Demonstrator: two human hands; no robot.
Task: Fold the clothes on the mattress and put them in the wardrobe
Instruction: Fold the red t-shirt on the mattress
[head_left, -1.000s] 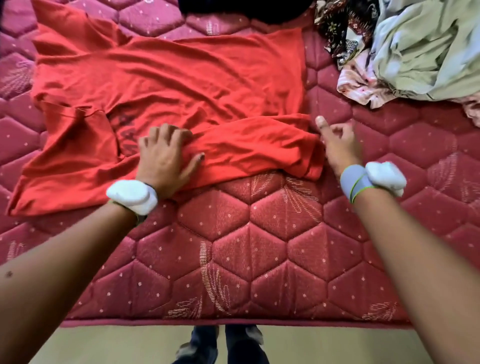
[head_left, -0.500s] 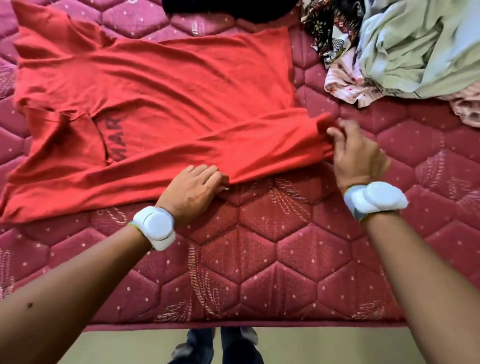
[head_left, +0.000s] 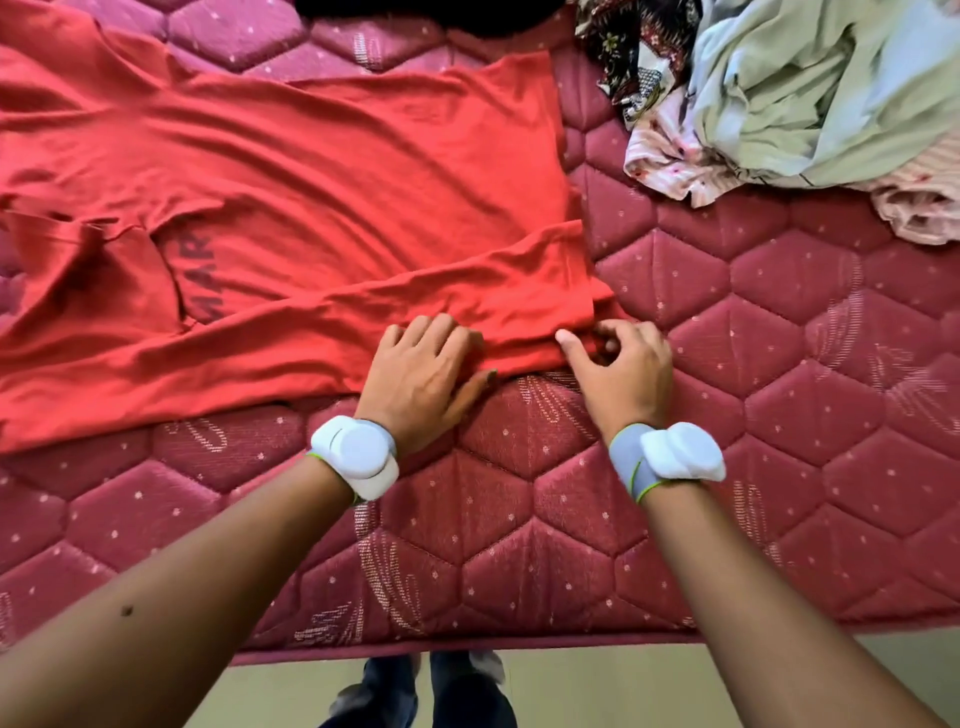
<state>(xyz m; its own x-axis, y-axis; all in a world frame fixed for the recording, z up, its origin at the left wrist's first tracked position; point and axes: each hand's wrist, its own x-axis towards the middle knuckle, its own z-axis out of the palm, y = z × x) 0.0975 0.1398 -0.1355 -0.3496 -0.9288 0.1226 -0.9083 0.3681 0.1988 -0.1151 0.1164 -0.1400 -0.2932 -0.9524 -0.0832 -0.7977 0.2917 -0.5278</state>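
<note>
Left hand (head_left: 423, 371) presses flat on the soft red T-shirt (head_left: 311, 171); right hand (head_left: 621, 364) pinches its folded hem; quilted hexagon mattress (head_left: 779, 389) beneath.

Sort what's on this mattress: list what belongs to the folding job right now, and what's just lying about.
In the job now:
red T-shirt, near edge folded over
left hand, resting on the folded edge
right hand, pinching the shirt's corner
mattress

Lying about for now:
heap of unfolded clothes, top right
dark cloth at the far edge
</note>
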